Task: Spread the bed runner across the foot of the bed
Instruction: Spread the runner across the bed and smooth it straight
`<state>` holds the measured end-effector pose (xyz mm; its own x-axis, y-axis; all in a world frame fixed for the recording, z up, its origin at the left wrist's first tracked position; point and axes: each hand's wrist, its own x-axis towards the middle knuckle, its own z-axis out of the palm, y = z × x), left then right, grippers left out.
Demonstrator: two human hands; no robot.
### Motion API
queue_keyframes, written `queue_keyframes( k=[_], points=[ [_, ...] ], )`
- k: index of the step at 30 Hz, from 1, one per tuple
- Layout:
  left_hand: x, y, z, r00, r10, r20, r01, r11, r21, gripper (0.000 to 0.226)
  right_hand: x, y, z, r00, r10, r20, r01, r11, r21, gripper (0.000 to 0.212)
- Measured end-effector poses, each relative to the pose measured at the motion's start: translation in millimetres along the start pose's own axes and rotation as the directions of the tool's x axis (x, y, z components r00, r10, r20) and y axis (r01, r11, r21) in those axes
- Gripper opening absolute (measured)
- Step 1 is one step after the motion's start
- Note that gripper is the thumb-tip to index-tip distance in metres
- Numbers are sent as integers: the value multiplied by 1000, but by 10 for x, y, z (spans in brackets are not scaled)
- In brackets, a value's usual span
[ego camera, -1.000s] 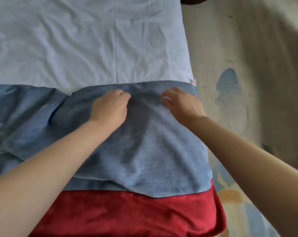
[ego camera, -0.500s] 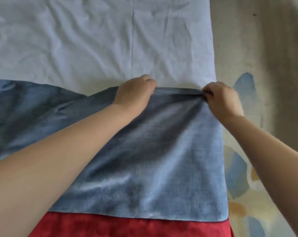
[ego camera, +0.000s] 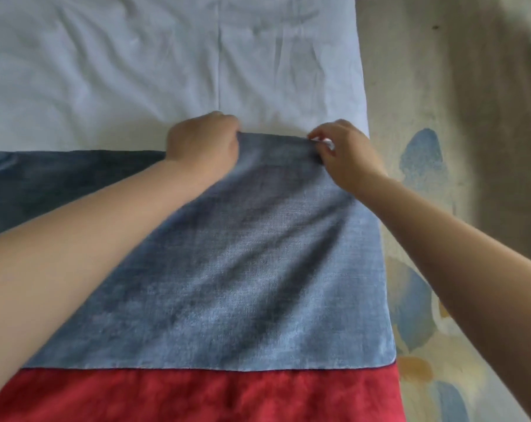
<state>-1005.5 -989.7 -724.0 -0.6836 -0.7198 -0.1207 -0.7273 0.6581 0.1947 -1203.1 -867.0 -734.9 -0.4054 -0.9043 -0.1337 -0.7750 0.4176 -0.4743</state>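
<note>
Blue bed runner: flatter now than a second ago, with the big bumps and the folded-over flap gone. Far edge on the left now straight, not slanted as it was half a second ago. Spread across the near part of the bed, over the white sheet, right side reaching the bed's right edge. Woven-looking blue, lighter on the right, darker in the shade on the left, with a few soft slanting wrinkles running down from the far edge. Near edge straight, lying on a red cloth that shows below it.

Left hand curled on the far edge, gripping it, fingertips tucked out of sight. Right hand pinching the same edge near the right corner with thumb and fingertips. Edge pulled straight between the two hands.

Wrinkled white sheet beyond the hands. To the right of the bed, a pale floor covering with blue and orange shapes.
</note>
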Motion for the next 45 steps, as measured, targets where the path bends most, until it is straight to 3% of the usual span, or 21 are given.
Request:
queue_keyframes(
  k=[4,8,13,15,18,23,27,30,37,40,43,45],
  points=[
    [-18,-492,-176,956,-161,246,175,984,-36,30,128,-259,176,993,-35,109,40,998,-43,25],
    [-66,-677,-282,884,-58,465,178,959,-220,24,225,-267,220,991,3,130,7,997,-77,20],
    [-59,-727,-335,836,-38,548,119,986,-113,17,274,-304,233,990,21,141,-6,994,-108,16],
    [-78,-781,-301,889,-30,457,56,998,-43,18,272,-315,244,991,25,133,-9,993,-119,15],
    [-106,-891,-278,974,-73,212,77,997,-9,9,303,-352,255,994,40,102,-27,991,-132,15],
    [-76,-961,-184,994,-113,-9,112,993,-44,21,312,-485,360,995,77,-58,-84,990,-113,22],
    [-90,-1012,-141,990,-134,-45,129,987,-98,30,328,-483,300,985,169,15,-168,983,-69,40],
    [-44,-1096,-175,995,-98,-32,97,995,-30,29,399,-442,159,985,143,94,-121,971,-208,32],
    [-63,-924,-155,978,-208,-4,208,978,5,39,325,-465,271,989,148,16,-143,976,-162,39],
    [-241,-759,-149,991,-108,-79,108,994,3,40,102,-491,194,992,126,-27,-129,984,-120,50],
    [-576,-508,-45,977,128,-172,-148,983,-107,38,-310,-497,151,987,22,-160,-36,996,-82,33],
    [-914,-263,60,938,304,-165,-330,929,-164,35,-738,-498,220,983,-88,-161,76,994,-78,22]
  ],
)
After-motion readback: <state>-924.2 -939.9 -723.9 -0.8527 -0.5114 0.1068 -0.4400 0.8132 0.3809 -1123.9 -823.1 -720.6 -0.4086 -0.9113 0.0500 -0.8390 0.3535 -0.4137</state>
